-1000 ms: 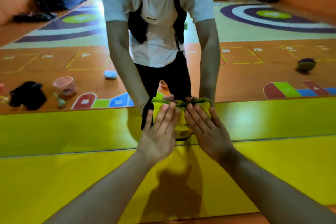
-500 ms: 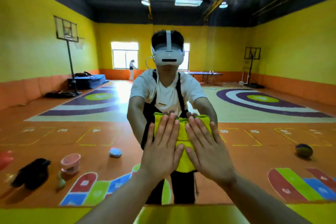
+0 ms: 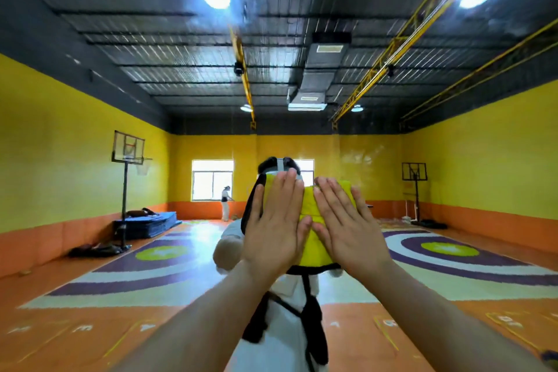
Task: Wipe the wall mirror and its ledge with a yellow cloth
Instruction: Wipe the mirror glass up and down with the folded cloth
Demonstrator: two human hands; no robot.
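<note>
Head view is showing my left hand (image 3: 273,229) and right hand (image 3: 347,232) pressing a yellow cloth (image 3: 314,251) flat against the wall mirror (image 3: 90,160), around head height on the glass. My fingers (image 3: 285,190) are lying straight and slightly spread, gripping nothing, only pushing. The cloth is looking folded into a thick bright pad with dark edging at its left and lower sides. I am judging it soft, light and limp, likely to bunch or slide on slick glass, so broad palm pressure over its middle is seeming the best hold. The ledge is sitting out of view.
</note>
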